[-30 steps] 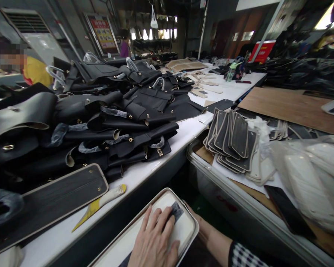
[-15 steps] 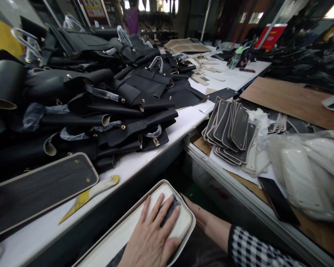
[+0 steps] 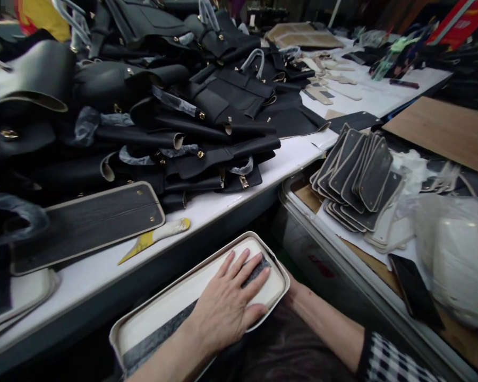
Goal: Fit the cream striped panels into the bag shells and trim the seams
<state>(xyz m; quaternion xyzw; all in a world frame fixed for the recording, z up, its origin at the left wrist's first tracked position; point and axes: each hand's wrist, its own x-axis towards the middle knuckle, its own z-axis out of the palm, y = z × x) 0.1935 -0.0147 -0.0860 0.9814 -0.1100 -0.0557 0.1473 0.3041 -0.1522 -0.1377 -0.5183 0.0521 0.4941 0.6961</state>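
A long, shallow, white-lined piece with a raised rim, like a bag base (image 3: 171, 305), lies slanted over my lap. A dark grey strip (image 3: 155, 330) runs along its middle. My left hand (image 3: 229, 302) rests flat on it near the right end, fingers spread over the strip and thumb out to the side. My right hand (image 3: 292, 285) is against the outside of that end, its fingers hidden behind and under the piece. Nearby on the white table lies a yellow-and-white pointed tool (image 3: 155, 237), beside a dark panel with pale edges (image 3: 99, 223).
Black bags (image 3: 239, 93) with plastic-wrapped handles are heaped along the white table (image 3: 302, 154). On the right, a bin (image 3: 302, 212) carries stacked dark panels (image 3: 354, 170), a phone (image 3: 414, 289) and plastic-wrapped pale pieces (image 3: 462, 260). A gap separates table and bin.
The view has shifted, so more of the white-lined piece, including its left end, shows. My left hand stays flat on it, and my right hand stays at its right end.
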